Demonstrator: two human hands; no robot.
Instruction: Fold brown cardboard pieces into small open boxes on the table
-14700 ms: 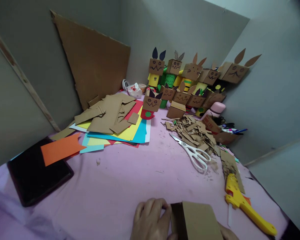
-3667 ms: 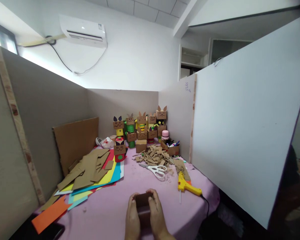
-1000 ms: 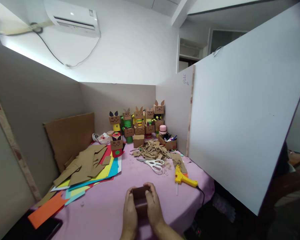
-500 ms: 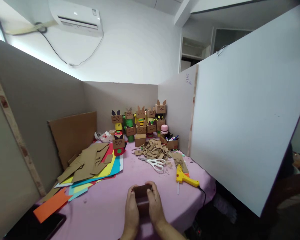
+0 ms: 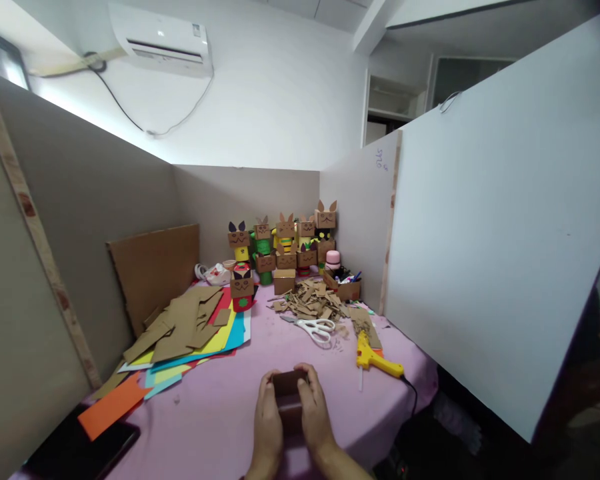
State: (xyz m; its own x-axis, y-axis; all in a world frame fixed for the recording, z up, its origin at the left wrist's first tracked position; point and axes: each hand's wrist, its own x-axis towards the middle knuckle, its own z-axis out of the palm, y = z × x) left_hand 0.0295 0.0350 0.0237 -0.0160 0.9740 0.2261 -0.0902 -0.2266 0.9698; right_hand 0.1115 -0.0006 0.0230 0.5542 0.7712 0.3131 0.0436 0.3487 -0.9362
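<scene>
Between my two hands is an open cardboard box frame (image 5: 291, 419), brown, with the pink cloth showing through its middle. My left hand (image 5: 267, 417) presses its left side, fingers wrapped round the far corner. On the opposite side my right hand (image 5: 314, 413) grips the frame, its thumb along the near inner edge. Parts of the side walls are hidden by my hands. Beyond them lie white-handled scissors (image 5: 316, 329) and, to the right, a yellow glue gun (image 5: 377, 360) with a glue stick poking out.
Cardboard sheets (image 5: 180, 327) and coloured paper cover the left, near an orange strip (image 5: 113, 408) over a dark tablet-like device (image 5: 110, 450). Cardboard scraps (image 5: 310, 300) are heaped behind the scissors. Several cardboard animal figures (image 5: 286, 230) stand at the back. Partitions (image 5: 460, 253) enclose the table.
The whole view has shifted slightly, so things appear a little further right. Both hands keep the same grip on the cardboard box frame.
</scene>
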